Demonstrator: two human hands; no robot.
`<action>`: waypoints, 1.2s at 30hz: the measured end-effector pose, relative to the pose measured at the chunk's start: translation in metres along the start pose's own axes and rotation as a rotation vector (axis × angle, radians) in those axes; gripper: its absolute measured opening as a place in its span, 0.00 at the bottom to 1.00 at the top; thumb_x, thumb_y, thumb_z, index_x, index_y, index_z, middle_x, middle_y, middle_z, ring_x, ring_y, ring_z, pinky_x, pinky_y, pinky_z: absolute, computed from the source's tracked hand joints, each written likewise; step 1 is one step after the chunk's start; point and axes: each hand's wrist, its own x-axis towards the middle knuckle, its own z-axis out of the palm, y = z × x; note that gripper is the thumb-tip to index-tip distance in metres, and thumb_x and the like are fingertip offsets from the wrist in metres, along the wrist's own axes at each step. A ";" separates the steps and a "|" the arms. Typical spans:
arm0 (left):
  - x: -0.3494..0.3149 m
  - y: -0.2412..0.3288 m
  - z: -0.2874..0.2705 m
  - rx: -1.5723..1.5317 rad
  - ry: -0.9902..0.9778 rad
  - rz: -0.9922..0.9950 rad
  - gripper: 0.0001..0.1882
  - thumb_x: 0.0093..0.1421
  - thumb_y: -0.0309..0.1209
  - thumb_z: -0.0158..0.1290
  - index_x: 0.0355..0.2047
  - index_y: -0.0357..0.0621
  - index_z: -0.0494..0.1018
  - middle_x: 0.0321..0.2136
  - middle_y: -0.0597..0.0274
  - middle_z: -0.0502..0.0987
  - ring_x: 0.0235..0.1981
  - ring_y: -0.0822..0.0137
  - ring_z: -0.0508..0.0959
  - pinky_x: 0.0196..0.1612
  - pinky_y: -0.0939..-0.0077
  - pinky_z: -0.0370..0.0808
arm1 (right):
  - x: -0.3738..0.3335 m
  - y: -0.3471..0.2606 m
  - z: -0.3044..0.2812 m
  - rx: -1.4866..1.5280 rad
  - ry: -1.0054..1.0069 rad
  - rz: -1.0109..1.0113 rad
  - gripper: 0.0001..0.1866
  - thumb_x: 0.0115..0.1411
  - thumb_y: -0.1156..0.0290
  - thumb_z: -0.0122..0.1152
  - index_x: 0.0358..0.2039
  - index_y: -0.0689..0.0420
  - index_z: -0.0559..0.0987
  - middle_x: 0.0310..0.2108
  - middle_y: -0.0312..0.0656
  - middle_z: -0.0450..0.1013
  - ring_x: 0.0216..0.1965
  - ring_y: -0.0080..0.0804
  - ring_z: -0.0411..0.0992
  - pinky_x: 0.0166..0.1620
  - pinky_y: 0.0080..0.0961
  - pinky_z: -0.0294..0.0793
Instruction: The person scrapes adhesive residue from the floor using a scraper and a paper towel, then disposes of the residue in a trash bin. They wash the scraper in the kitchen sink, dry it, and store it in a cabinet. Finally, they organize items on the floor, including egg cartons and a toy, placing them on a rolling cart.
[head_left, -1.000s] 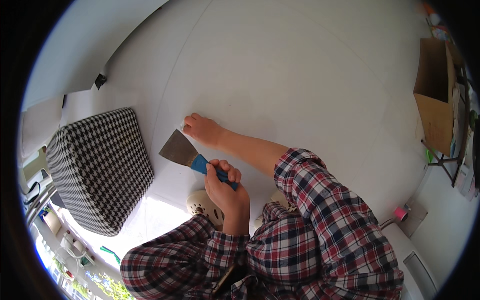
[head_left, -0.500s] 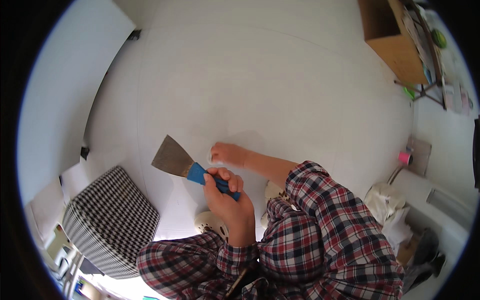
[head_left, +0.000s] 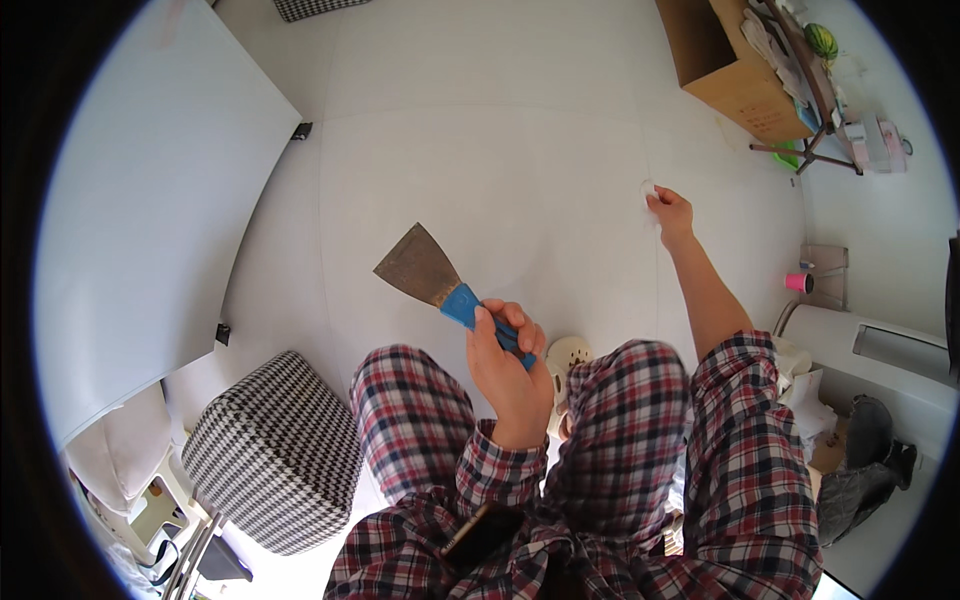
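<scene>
Left hand (head_left: 512,375): fingers wrapped round scraper (head_left: 430,275), blade over floor (head_left: 480,165). Right hand (head_left: 674,216): fingertips pinching whitish scrap (head_left: 649,189). Stool (head_left: 275,455) beside left knee (head_left: 413,415); white panel (head_left: 150,200) beyond stool; carton (head_left: 755,95) beyond right hand; pink cup (head_left: 797,282) at right.

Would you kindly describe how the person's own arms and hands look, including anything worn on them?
The red, navy and white plaid left sleeve ends near the wrist; the matching right sleeve stops near the elbow. The left hand and right hand are ungloved.
</scene>
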 end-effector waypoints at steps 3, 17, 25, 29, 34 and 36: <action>0.001 0.012 0.009 0.008 -0.028 0.069 0.10 0.65 0.34 0.37 0.32 0.42 0.63 0.24 0.64 0.66 0.19 0.75 0.61 0.23 0.81 0.59 | 0.014 -0.036 0.007 -0.010 -0.111 -0.017 0.14 0.50 0.78 0.60 0.39 0.62 0.77 0.27 0.33 0.71 0.27 0.19 0.66 0.31 0.16 0.67; 0.351 -0.249 -0.068 0.026 0.205 0.105 0.10 0.65 0.35 0.37 0.33 0.44 0.64 0.23 0.64 0.66 0.17 0.75 0.60 0.21 0.80 0.58 | 0.403 0.206 0.226 -0.601 -0.248 -0.320 0.12 0.49 0.79 0.57 0.36 0.54 0.78 0.33 0.39 0.70 0.33 0.31 0.70 0.37 0.24 0.70; 0.401 -0.326 -0.055 -0.037 0.297 0.216 0.11 0.65 0.36 0.38 0.33 0.44 0.64 0.23 0.66 0.65 0.17 0.77 0.59 0.20 0.83 0.57 | 0.391 0.269 0.308 -0.538 -0.603 -0.783 0.07 0.42 0.80 0.55 0.24 0.54 0.74 0.28 0.44 0.68 0.38 0.42 0.67 0.39 0.34 0.67; 0.405 -0.335 -0.042 0.007 0.244 0.306 0.10 0.65 0.36 0.39 0.33 0.44 0.65 0.23 0.66 0.66 0.17 0.78 0.59 0.19 0.84 0.57 | 0.436 0.256 0.298 -0.440 -0.468 -0.537 0.08 0.43 0.81 0.52 0.25 0.55 0.74 0.30 0.44 0.68 0.35 0.43 0.67 0.38 0.33 0.69; 0.420 -0.329 -0.030 0.070 0.205 0.269 0.10 0.65 0.36 0.39 0.33 0.43 0.64 0.23 0.66 0.66 0.17 0.78 0.59 0.20 0.84 0.56 | 0.436 0.294 0.307 -0.234 -0.315 -0.795 0.06 0.49 0.77 0.46 0.26 0.56 0.73 0.28 0.46 0.69 0.34 0.44 0.67 0.39 0.37 0.67; 0.433 -0.322 -0.025 0.129 0.202 0.268 0.10 0.65 0.35 0.39 0.32 0.42 0.64 0.23 0.66 0.65 0.17 0.79 0.59 0.20 0.84 0.55 | 0.371 0.301 0.338 -0.320 -0.977 -0.407 0.06 0.49 0.67 0.53 0.26 0.55 0.75 0.28 0.44 0.70 0.35 0.43 0.68 0.38 0.39 0.67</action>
